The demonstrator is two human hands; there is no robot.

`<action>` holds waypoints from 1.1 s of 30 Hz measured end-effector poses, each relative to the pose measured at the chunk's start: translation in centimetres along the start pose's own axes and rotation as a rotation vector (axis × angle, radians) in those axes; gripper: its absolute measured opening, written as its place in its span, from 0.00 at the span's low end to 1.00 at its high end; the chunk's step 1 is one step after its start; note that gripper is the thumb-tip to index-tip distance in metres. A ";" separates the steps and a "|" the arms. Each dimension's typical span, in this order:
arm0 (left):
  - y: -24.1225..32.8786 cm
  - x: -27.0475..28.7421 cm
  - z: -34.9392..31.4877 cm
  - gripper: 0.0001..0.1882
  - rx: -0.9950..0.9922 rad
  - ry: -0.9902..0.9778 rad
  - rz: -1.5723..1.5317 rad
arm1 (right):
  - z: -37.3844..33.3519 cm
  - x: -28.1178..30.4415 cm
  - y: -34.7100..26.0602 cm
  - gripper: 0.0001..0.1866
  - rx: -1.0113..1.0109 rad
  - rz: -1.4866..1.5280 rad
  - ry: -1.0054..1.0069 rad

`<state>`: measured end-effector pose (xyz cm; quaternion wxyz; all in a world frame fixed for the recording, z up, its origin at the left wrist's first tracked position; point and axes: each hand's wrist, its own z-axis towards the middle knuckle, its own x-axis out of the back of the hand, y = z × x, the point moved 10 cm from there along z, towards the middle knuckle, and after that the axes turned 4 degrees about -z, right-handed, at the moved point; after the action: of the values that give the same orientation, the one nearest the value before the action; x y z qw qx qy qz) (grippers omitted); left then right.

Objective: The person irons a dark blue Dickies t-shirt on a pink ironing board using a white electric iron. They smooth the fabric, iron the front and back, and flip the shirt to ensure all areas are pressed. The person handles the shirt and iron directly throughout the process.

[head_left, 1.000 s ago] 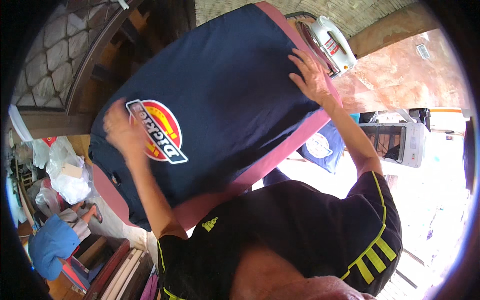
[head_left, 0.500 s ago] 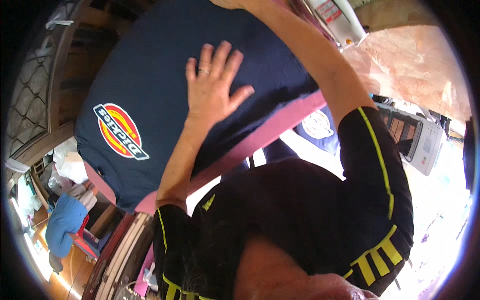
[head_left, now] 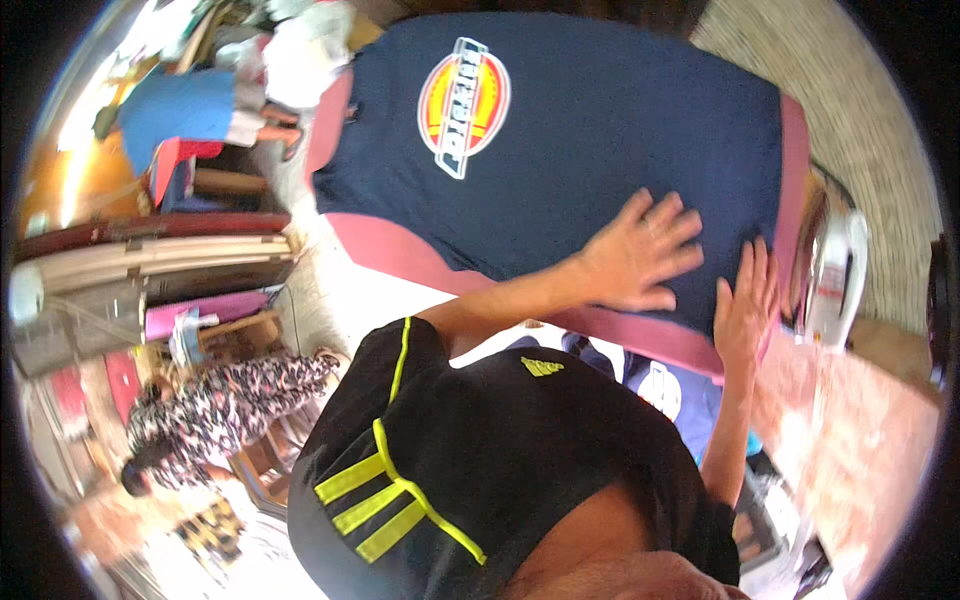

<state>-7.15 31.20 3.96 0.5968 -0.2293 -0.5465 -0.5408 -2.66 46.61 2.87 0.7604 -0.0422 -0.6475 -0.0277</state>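
A navy T-shirt with a red, yellow and white printed emblem lies spread over a pink-covered board. My left hand rests on the cloth, palm down, with its fingers spread. Close to its right, my right hand lies at the shirt's lower right corner, fingers stretched out and thumb apart. Neither hand grips anything. Under the board's near edge, part of a blue cloth with a white print shows.
A white appliance with a looped handle stands just right of the board. White plastic bags are beyond its left end. One person in blue is at the far left, another in patterned clothing at the lower left. Stacked boards lie between them.
The view has turned, so the shirt and board appear rotated. My right hand has come from the shirt's far edge to its near right corner, beside my left hand. The left stays spread.
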 end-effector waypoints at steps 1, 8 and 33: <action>1.3 -0.7 -1.3 0.36 -0.007 -0.023 -0.052 | -0.7 -0.1 0.1 0.33 0.007 -0.016 0.027; 3.0 -0.6 -7.1 0.28 0.111 0.002 0.000 | -0.1 -0.3 0.8 0.34 0.091 -0.032 0.081; -5.3 11.3 -27.0 0.14 0.394 0.659 -0.030 | -2.1 1.5 -13.4 0.27 0.482 0.385 0.080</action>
<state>-3.01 1.80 4.42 0.7651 0.0843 -0.4221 -0.4789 -1.69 33.09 4.39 0.7646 0.0184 -0.5852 0.2695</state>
